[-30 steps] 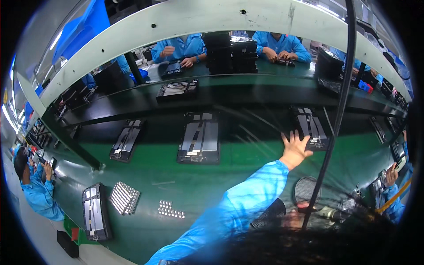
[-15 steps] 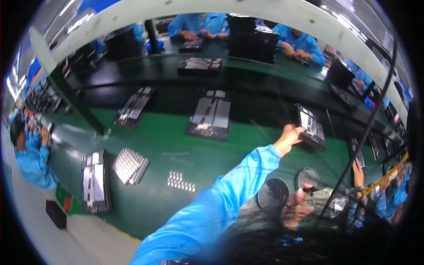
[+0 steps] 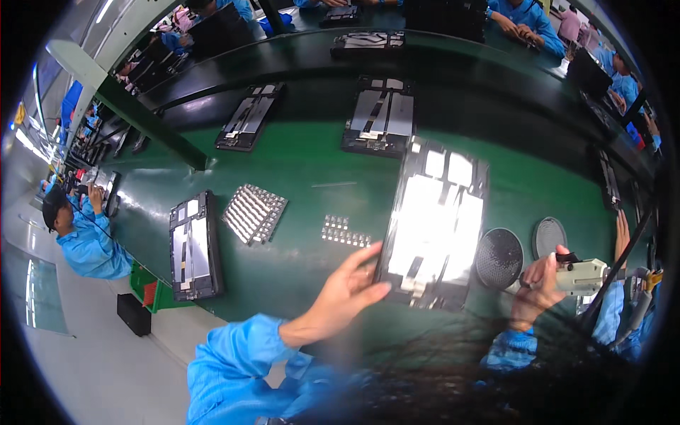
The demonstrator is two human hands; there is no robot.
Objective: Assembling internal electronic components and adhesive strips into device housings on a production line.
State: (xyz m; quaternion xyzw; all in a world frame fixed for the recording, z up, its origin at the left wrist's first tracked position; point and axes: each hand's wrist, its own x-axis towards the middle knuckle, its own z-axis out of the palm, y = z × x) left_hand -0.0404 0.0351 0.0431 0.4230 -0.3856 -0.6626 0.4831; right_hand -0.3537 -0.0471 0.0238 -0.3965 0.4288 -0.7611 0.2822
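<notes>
My left hand [image 3: 347,294] grips the lower left edge of an open-backed tablet [image 3: 471,205], thumb over its face and fingers along its side. The tablet is lifted above the bench, its pale battery cells bright with glare. At the right my right hand [image 3: 538,290] is closed around a beige electric screwdriver [image 3: 584,276]; its tip is hard to make out. Between the tablet and that hand sits a round dark dish [image 3: 499,258], and a second round dish [image 3: 550,237] is beyond it.
On the green bench [image 3: 283,276] lie more open tablets [image 3: 193,248] [image 3: 248,117] [image 3: 380,117], a tray of small metal parts [image 3: 255,214] and a small sheet of parts [image 3: 346,230]. A green post [image 3: 145,120] rises at left. Co-workers in blue sit across and at both sides; one's hand [image 3: 622,234] is at right.
My left hand has drawn the tablet from the far right back toward me and turned its face up to view. The right hand with the screwdriver shows more clearly; the whole view has shifted.
</notes>
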